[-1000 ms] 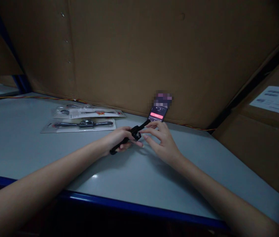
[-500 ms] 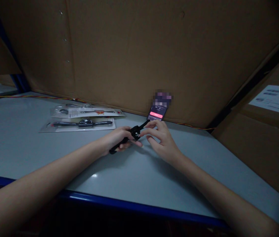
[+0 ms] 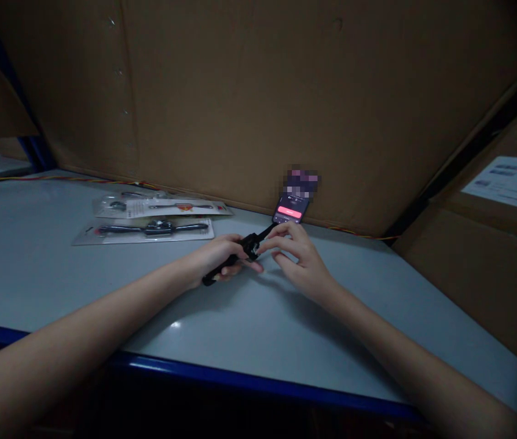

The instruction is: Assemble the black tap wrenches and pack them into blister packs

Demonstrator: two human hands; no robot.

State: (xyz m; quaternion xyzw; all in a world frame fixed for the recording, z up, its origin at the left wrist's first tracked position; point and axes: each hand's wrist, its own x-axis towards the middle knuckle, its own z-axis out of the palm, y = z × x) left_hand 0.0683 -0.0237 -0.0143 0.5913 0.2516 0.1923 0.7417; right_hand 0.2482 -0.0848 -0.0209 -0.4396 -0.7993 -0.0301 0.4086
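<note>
My left hand (image 3: 222,255) is wrapped round one handle of a black spokeshave (image 3: 250,244), held slanted above the table with its far handle pointing up and right. Its thumb lies along the tool near the middle body, where a small bright metal part shows. My right hand (image 3: 302,259) reaches in from the right with fingers bent and apart. One fingertip is at the spokeshave's middle and another lies by the far handle; the thumb stands off. Whether those fingertips press on the tool I cannot tell. Behind the far handle a phone (image 3: 289,212) leans upright, its screen lit.
Left of my hands lie clear-wrapped packs on the table (image 3: 116,280); the front pack holds another spokeshave (image 3: 158,228). A cardboard wall (image 3: 222,110) rises behind. Thin red and yellow wires (image 3: 71,178) run along its foot. A labelled carton (image 3: 491,244) stands at the right.
Hardly anything differs. The fingers of my right hand have shifted very slightly at the spokeshave; my left hand keeps the same hold.
</note>
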